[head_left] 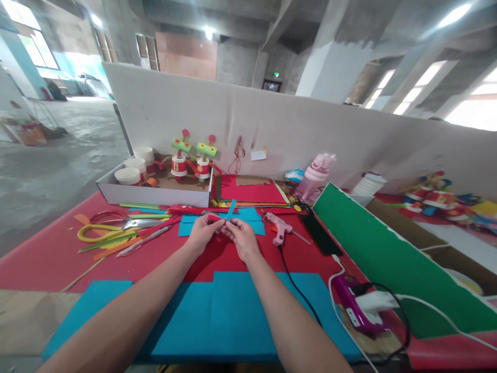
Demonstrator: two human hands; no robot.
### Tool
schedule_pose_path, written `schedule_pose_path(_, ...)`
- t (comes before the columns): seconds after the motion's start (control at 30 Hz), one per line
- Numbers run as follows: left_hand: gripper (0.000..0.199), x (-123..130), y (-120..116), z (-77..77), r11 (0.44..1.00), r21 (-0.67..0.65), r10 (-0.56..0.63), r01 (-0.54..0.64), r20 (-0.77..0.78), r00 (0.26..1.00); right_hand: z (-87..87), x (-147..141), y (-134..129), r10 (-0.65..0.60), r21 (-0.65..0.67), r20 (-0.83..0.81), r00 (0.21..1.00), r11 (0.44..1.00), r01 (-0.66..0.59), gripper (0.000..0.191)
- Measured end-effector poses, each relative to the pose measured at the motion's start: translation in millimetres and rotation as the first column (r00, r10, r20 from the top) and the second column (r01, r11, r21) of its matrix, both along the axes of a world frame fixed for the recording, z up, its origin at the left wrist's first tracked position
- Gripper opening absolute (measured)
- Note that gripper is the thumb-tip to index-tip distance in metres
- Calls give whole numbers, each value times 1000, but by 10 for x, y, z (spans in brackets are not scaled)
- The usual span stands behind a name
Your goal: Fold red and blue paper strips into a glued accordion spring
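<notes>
Both hands meet over the middle of the red-covered table, fingertips together. My left hand is closed in a pinch on a red paper strip. Beside it, my right hand pinches the lower end of a narrow blue paper strip, which points up and away. Where the strips meet, the fingers partly hide them. Just beyond the hands lie blue paper pieces. A pink glue gun rests to the right of my right hand, its black cord running toward me.
Large scissors and coloured strips lie at left. Behind them, a shallow box holds paper cups and two cup figures. Coloured sheets, a pink bottle, a phone, a purple power strip and a green panel stand around.
</notes>
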State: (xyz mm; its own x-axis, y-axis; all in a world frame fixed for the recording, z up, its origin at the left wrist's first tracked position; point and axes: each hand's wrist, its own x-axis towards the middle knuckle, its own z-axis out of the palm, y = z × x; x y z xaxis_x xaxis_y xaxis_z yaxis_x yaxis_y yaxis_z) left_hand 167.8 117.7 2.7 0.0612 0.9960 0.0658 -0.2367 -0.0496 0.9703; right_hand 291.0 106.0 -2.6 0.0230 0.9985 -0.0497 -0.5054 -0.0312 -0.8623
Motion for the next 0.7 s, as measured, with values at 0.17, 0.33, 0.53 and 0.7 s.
schedule_pose_path(0.17,29,10,-5,3,1000,-1,-9,9,42,999,-20,20,24,-75,10,86,993,997,74,32)
schedule_pose_path(0.33,30,-6,2,34,999,33,33,-37,116,993,-8,50,48,-182,36,131,974,983,179,30)
schedule_pose_path(0.53,27,-21,14,27,999,31,-17,14,102,995,21,15,24,-181,54,16,983,982,180,27)
schedule_pose_path(0.7,30,7,18,-14,996,46,-80,80,12,997,-11,-28,18,-142,65,45,989,988,139,24)
